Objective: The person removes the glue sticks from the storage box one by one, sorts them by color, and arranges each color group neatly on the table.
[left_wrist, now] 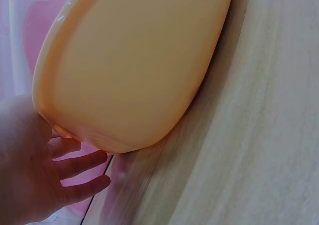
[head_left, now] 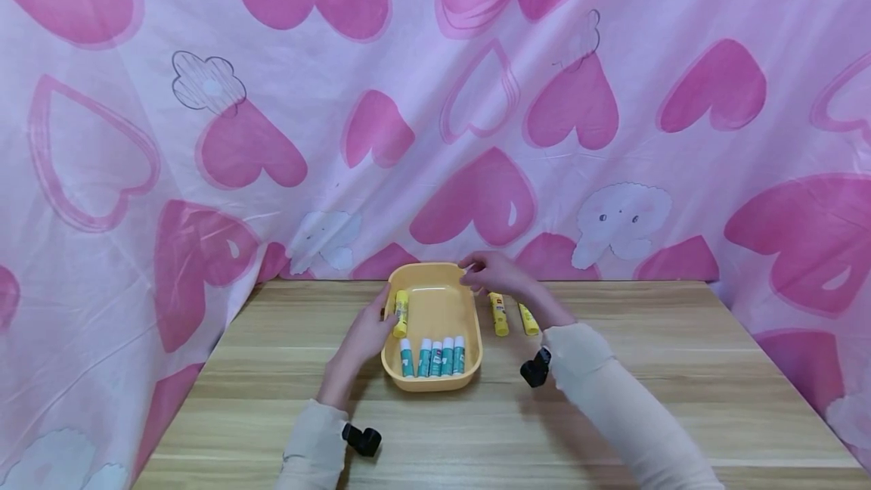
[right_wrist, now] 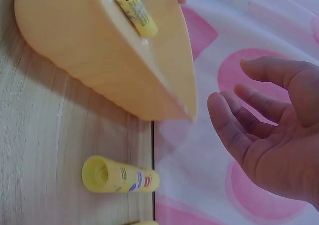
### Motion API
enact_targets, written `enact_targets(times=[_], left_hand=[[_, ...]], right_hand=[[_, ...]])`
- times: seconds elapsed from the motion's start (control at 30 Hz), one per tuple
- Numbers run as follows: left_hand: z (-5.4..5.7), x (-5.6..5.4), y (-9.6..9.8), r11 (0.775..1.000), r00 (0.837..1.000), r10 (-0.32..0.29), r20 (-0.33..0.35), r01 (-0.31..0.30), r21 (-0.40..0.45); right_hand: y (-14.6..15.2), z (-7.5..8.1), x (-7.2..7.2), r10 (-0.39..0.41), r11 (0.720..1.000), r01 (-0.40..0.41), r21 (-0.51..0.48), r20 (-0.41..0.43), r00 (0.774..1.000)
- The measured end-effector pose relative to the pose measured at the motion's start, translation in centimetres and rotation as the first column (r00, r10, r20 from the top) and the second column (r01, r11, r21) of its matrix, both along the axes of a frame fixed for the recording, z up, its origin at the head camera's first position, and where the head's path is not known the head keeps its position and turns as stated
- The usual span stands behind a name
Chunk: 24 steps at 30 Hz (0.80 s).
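My left hand point(head_left: 371, 325) holds the left side of a yellow-orange plastic tray point(head_left: 476, 331), thumb over the rim and fingers along the outer wall point(left_wrist: 124, 75). Just inside, beside that thumb, a yellow glue stick point(head_left: 401, 314) lies lengthwise. Several teal glue sticks with white caps point(head_left: 436, 359) lie in a row at the tray's near end. At the back right corner, my right hand point(head_left: 500, 276) is raised by the rim, its fingers loosely bent and apart with nothing between them point(right_wrist: 271, 125).
Two more yellow glue sticks, one nearer the tray point(head_left: 500, 316) and one farther right point(head_left: 528, 320), lie on the wooden table point(head_left: 612, 414). A pink heart-patterned curtain point(head_left: 469, 195) hangs right behind the table's back edge.
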<state>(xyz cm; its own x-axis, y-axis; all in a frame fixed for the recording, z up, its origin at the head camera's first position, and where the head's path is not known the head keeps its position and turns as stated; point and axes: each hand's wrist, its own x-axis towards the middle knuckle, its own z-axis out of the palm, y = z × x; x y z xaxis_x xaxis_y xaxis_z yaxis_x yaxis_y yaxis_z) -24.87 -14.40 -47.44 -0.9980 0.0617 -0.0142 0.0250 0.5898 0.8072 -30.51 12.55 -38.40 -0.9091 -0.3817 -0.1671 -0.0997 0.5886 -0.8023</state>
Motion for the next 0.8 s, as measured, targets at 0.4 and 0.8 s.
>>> enact_targets(times=[0.4, 0.8], left_hand=[[0.1, -0.1, -0.1, 1.0, 1.0, -0.001, 0.007, 0.001, -0.01], [0.0, -0.1, -0.1, 1.0, 1.0, -0.008, 0.006, 0.008, -0.015]], right_hand=[[-3.2, 0.3, -0.2, 0.038, 0.999, -0.038, -0.012, 0.024, 0.999], [-5.1, 0.2, -0.4, 0.066, 0.998, -0.065, -0.027, 0.057, 0.996]])
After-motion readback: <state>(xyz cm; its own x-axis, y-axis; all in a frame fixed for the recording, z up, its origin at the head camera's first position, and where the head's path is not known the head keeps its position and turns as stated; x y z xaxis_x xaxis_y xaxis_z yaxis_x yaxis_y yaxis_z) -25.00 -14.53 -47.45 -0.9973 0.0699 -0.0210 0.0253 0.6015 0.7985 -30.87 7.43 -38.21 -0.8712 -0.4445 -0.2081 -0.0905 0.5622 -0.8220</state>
